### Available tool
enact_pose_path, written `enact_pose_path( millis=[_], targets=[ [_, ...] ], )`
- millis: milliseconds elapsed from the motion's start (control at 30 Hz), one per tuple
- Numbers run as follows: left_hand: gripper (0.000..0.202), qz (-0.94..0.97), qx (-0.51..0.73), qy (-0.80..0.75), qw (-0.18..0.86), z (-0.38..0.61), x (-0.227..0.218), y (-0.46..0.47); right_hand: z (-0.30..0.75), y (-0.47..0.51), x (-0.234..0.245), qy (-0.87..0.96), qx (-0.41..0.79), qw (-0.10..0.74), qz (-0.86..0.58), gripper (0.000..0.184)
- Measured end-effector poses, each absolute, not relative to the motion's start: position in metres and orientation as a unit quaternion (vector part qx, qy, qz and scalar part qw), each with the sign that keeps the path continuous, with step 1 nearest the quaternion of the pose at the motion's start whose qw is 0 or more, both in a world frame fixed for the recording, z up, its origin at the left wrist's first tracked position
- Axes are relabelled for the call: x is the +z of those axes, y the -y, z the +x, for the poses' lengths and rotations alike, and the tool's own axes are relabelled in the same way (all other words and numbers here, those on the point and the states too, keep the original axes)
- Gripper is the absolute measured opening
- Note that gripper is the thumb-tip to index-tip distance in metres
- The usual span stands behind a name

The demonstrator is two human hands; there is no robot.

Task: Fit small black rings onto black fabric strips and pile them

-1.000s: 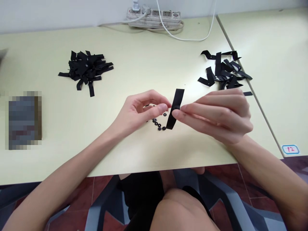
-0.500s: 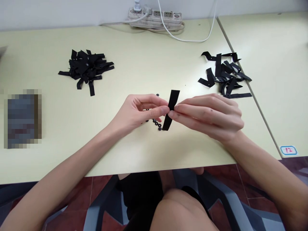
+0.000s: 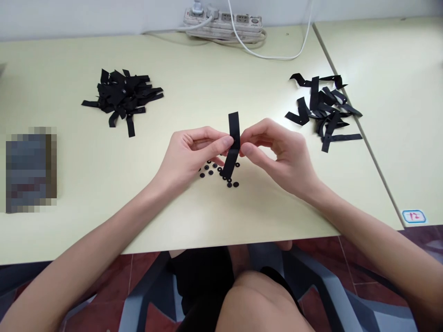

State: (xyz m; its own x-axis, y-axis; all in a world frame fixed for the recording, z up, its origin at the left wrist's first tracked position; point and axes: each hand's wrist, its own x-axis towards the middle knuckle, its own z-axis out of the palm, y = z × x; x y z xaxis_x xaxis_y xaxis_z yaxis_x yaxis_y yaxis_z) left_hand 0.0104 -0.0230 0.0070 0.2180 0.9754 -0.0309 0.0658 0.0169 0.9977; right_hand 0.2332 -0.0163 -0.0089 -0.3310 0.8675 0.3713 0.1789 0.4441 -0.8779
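A short black fabric strip (image 3: pixel 234 124) stands nearly upright above the table, bent slightly at its middle. My left hand (image 3: pixel 197 150) pinches it there, with the thumb on the near face. My right hand (image 3: pixel 282 154) is closed at the strip's right edge, thumb and forefinger tips against it; whether a small part sits between them is hidden. Below the strip lie several small round black snap-like pieces (image 3: pixel 236 184), partly covered by my left hand and the strip.
One pile of black strips (image 3: pixel 122 92) lies at the back left, another looser pile (image 3: pixel 325 108) at the back right. A power strip (image 3: pixel 223 25) with a white cable (image 3: pixel 273 56) is against the wall. A blurred-out object (image 3: pixel 27 170) lies left. A table seam (image 3: pixel 367 147) runs right.
The strip has moved left and up a little and tilts differently. My right hand has turned, its thumb and curled forefinger now at the strip's edge. More of the small round pieces show.
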Motion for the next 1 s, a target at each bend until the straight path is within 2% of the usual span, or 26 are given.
enact_pose_path(
  millis=[267, 500, 667, 800, 1000],
  targets=[
    [0.030, 0.587, 0.414, -0.461, 0.521, 0.011, 0.009, 0.027, 0.235, 0.015, -0.010, 0.700, 0.446, 0.422, -0.364, 0.033],
    [0.031, 0.591, 0.409, -0.482, 0.500, 0.010, 0.010, 0.024, 0.234, 0.014, -0.007, 0.713, 0.437, 0.412, -0.363, 0.023],
    [0.026, 0.577, 0.432, -0.530, 0.446, 0.004, 0.007, 0.014, 0.247, 0.007, 0.002, 0.758, 0.374, 0.342, -0.411, 0.019],
    [0.020, 0.571, 0.464, -0.527, 0.425, 0.000, 0.002, 0.008, 0.257, 0.004, 0.002, 0.824, 0.329, 0.259, -0.382, 0.016],
    [0.021, 0.588, 0.435, -0.536, 0.422, 0.001, 0.001, 0.009, 0.252, 0.004, -0.005, 0.864, 0.281, 0.228, -0.350, 0.018]
  ],
)
